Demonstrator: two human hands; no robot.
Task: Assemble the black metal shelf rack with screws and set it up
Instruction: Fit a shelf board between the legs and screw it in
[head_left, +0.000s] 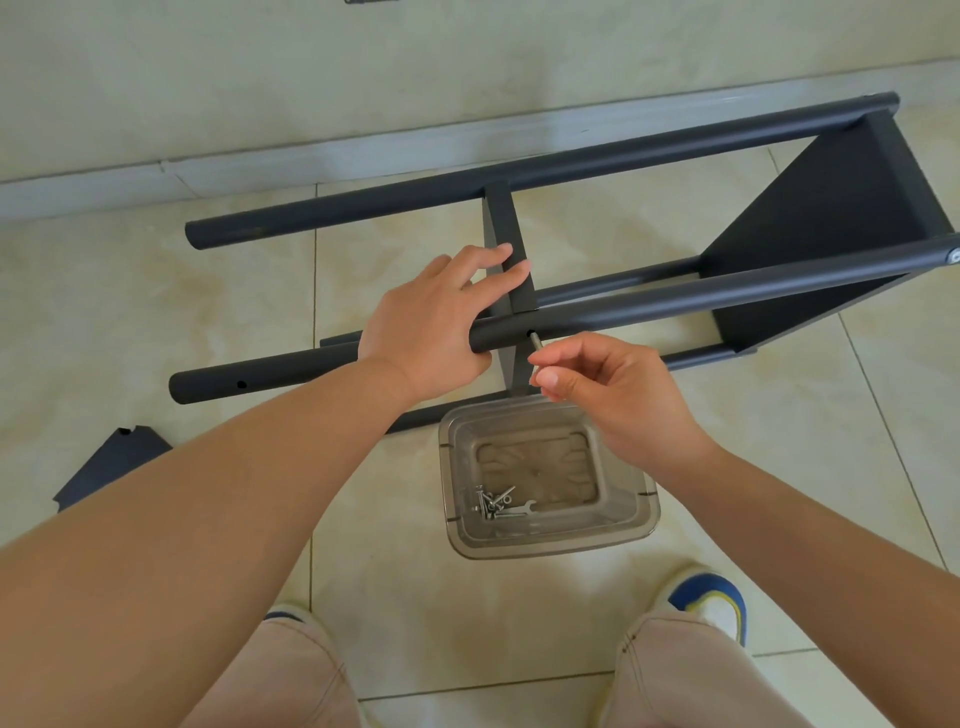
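A loose black panel (111, 465) lay on the tiled floor (156, 312) at far left. The shelf rack (810, 223) lay on its side across the tiles. Left hand (431, 327) gripped the near tube (675, 299), fingers extended over the middle shelf panel (511, 260). Right hand (613, 387) pinched a screw (535, 345), tip at the tube's hole. Below, a clear plastic container (545, 478) held spare screws (496, 504) and a small wrench.
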